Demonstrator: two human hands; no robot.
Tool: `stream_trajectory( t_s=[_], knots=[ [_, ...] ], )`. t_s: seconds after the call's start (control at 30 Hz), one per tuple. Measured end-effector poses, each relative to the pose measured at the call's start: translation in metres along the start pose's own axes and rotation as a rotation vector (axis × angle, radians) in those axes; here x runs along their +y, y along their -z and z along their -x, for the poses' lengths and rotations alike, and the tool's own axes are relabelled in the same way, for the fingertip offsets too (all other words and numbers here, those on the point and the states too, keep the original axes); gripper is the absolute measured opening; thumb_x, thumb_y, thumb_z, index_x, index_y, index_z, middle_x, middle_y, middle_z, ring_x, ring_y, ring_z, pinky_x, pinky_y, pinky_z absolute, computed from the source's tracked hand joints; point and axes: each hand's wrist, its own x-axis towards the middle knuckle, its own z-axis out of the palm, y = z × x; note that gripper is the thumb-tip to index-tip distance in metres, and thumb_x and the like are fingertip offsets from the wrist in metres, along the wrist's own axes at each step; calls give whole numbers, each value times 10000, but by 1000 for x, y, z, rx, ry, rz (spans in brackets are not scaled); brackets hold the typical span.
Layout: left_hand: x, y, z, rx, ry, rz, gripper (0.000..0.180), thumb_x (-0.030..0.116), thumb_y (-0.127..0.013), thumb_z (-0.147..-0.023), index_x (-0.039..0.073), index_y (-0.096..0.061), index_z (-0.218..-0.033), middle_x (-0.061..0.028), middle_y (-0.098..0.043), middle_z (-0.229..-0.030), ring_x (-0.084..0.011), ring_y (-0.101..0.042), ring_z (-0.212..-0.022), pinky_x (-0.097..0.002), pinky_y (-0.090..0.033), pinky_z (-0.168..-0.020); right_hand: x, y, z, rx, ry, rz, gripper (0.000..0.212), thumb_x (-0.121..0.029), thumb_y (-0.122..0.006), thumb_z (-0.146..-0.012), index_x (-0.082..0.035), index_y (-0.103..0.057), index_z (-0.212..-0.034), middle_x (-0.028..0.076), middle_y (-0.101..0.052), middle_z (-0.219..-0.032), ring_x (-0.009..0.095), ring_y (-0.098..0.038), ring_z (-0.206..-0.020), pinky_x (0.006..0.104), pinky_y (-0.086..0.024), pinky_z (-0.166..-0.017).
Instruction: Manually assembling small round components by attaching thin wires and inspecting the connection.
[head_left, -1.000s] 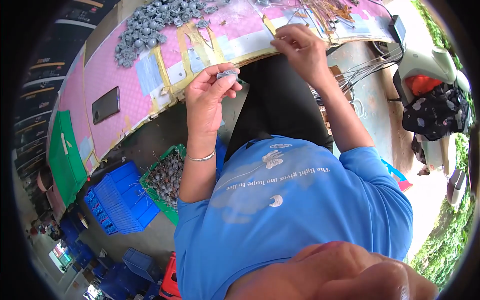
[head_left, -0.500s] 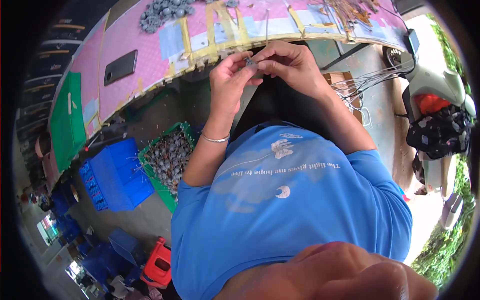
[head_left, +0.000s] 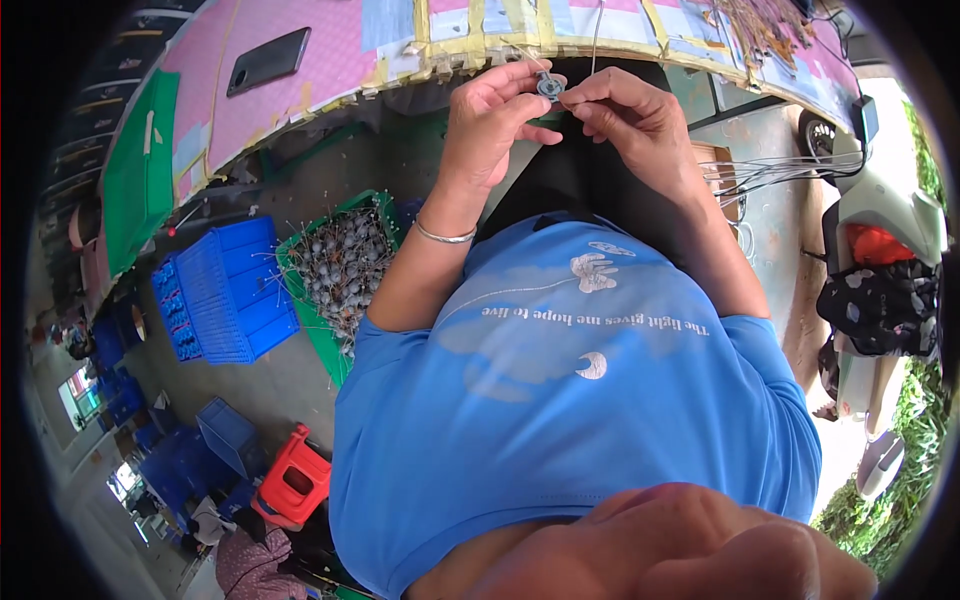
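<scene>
A small round grey part [head_left: 549,88] with a ring-shaped face sits between the thumb and fingers of my left hand [head_left: 485,125], just below the table's front edge. Close beside it, to the right, my right hand [head_left: 640,125] pinches with thumb and forefinger. What its fingertips hold is too small to make out; they are at the part's rim. A thin pale wire [head_left: 597,40] runs from behind my right fingers up over the table edge. I cannot tell whether those fingers grip it.
The table [head_left: 330,20] is pink, patched with yellow tape. A dark phone [head_left: 268,62] lies on it. Down to the left are a green crate [head_left: 335,335] of grey wired parts, a blue crate [head_left: 245,290] and a red stool [head_left: 293,475]. A scooter [head_left: 890,215] stands at right.
The view has shifted, so the table sits higher in it. My right fingertips have drawn back slightly from the grey part, which now turns its ring-shaped face into view.
</scene>
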Motion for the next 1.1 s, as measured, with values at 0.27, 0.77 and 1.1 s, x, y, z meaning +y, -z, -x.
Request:
stream_trajectory(
  t_s=[0.27, 0.77, 1.1],
  knots=[
    [-6, 5, 4, 21, -30, -130, 326, 38, -602, -893, -79, -598, -1197, -178, -695, -1009, -187, -695, -799, -290, -609, -617, 1, 0, 6, -98, -42, 173, 132, -30, -594, -944, -19, -687, -1037, 1, -643, -920, 66, -583, -777, 217, -497, -682],
    [4, 11, 9, 58, -5, -87, 292, 53, -540, -928, -117, -595, -1158, -243, -688, -1002, -308, -726, -823, -294, -613, -633, 17, -8, 23, -218, -474, -184, 99, -43, -596, -923, 30, -631, -978, 65, -672, -783, 93, -646, -630, 220, -533, -561],
    [1, -2, 10, -44, 86, -58, 255, 40, -541, -907, -101, -636, -1098, -210, -703, -927, -255, -724, -723, -298, -611, -604, 37, -23, 21, -207, -410, -48, 92, -15, -584, -874, 33, -641, -928, 66, -673, -762, 107, -657, -638, 240, -558, -591]
  ],
)
